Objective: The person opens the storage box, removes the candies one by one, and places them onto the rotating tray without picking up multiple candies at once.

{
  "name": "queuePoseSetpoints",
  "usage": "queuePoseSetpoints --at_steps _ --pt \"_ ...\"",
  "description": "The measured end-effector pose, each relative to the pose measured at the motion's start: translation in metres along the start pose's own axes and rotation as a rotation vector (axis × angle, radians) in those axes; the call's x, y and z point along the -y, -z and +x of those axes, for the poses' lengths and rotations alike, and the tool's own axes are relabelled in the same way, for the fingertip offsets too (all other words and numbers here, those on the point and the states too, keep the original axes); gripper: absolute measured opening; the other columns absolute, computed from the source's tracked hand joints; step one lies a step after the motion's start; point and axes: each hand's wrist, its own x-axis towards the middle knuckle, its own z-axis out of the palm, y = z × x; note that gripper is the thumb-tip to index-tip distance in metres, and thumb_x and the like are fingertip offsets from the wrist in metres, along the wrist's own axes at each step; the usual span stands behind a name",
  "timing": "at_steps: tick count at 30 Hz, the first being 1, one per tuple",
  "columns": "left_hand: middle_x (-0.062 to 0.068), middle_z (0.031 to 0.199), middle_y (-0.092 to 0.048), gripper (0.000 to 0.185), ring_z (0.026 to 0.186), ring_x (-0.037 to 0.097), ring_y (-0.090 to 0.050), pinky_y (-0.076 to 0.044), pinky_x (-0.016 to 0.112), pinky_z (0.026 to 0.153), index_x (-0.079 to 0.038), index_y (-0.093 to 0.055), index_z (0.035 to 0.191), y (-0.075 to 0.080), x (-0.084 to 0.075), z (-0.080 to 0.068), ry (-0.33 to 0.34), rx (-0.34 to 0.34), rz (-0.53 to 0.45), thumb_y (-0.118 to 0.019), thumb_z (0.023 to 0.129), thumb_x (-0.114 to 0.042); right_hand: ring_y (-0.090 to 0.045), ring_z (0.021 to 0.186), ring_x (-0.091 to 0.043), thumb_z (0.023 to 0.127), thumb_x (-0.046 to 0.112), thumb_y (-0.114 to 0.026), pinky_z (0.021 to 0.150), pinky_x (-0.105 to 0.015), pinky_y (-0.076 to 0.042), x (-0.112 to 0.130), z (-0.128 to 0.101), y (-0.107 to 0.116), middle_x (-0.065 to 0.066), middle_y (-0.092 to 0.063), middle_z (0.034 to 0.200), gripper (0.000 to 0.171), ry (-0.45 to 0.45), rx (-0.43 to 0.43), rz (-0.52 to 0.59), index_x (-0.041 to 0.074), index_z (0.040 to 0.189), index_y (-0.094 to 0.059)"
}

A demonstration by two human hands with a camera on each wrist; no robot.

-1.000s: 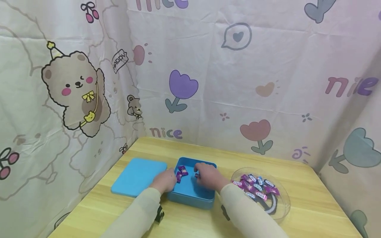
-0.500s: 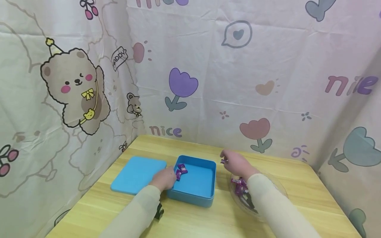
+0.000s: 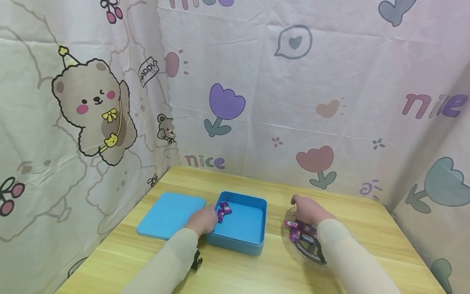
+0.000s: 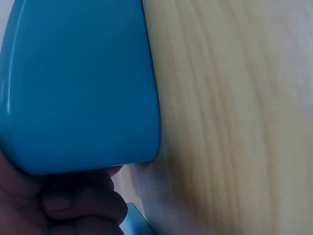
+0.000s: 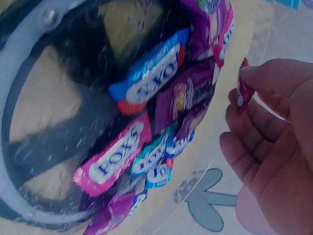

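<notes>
One candy (image 5: 244, 88) pinched in R hand (image 3: 307, 211); L hand (image 3: 203, 220) fingers hidden behind box (image 3: 238, 224).

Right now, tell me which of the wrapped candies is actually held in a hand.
The red-and-white wrapped candy pinched at the right hand fingertips over the clear dish. The others lie loose in the dish or in the blue box.

Cream long sleeves (image 3: 172, 261) and black wrist straps (image 3: 196, 260).
</notes>
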Motion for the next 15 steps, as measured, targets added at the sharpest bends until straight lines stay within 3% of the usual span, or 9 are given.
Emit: queuePoseSetpoints --at_steps 6,8,15 --pt "0.018 0.126 -0.063 0.039 0.100 0.028 -0.060 -0.050 0.055 0.096 0.009 -0.054 0.133 0.0013 -0.0005 -0.0016 -0.003 0.003 -0.002 -0.049 0.103 -0.015 -0.065 0.097 -0.029 0.082 0.017 -0.082 0.093 -0.053 -0.051 0.0075 0.0045 -0.0041 -0.014 -0.068 0.108 0.049 -0.035 0.024 0.032 0.001 0.123 -0.060" --pt "0.018 0.128 -0.062 0.040 0.106 0.029 -0.061 -0.049 0.056 0.098 0.009 -0.053 0.135 0.0015 -0.0008 -0.0020 -0.004 0.002 0.001 -0.049 0.103 -0.015 -0.065 0.094 -0.027 0.082 0.014 -0.080 0.092 -0.052 -0.051 0.0083 0.0053 -0.0045 -0.013 -0.068 0.106 0.046 -0.031 0.022 0.034 0.001 0.122 -0.060" --pt "0.018 0.125 -0.063 0.040 0.099 0.029 -0.059 -0.050 0.055 0.096 0.009 -0.052 0.135 0.0019 -0.0014 -0.0022 0.009 0.011 -0.012 -0.048 0.103 -0.015 -0.062 0.088 -0.023 0.087 0.006 -0.071 0.089 -0.050 -0.053 0.0094 0.0063 -0.0013 -0.007 -0.066 0.096 0.035 -0.016 -0.011 0.022 0.002 0.121 -0.061"
